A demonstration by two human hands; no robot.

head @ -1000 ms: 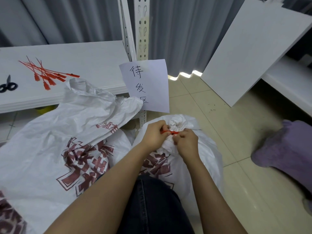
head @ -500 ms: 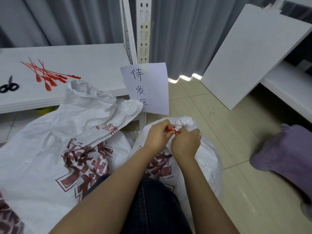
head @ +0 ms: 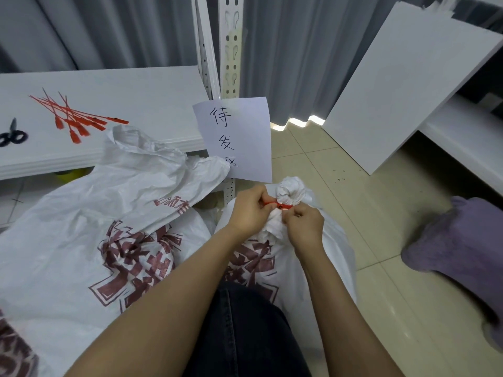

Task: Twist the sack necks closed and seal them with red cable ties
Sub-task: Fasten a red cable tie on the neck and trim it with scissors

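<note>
Between the two hands we see a red cable tie (head: 279,205) looped around the twisted sack neck (head: 289,189), whose bunched white top stands just above the knuckles. The left hand (head: 249,210) pinches the tie's free end between thumb and fingers. The right hand (head: 304,227), fingers curled, pinches the tie's other end against the neck. Below and right of the right hand we find the bulging sack (head: 336,240) itself, printed in dark red.

Left of the left hand slumps a second sack (head: 81,227), its mouth open and crumpled. Beyond it, far left of the hands, spare ties (head: 73,118) lie crossed on a white shelf board (head: 149,99), with scissors (head: 12,136) further left. Just past the hands hangs a handwritten paper sign (head: 239,137) on a rack post (head: 231,50). Well right of the right hand a white panel (head: 402,99) leans, and a purple cloth (head: 457,240) lies on the tiled floor (head: 381,213).
</note>
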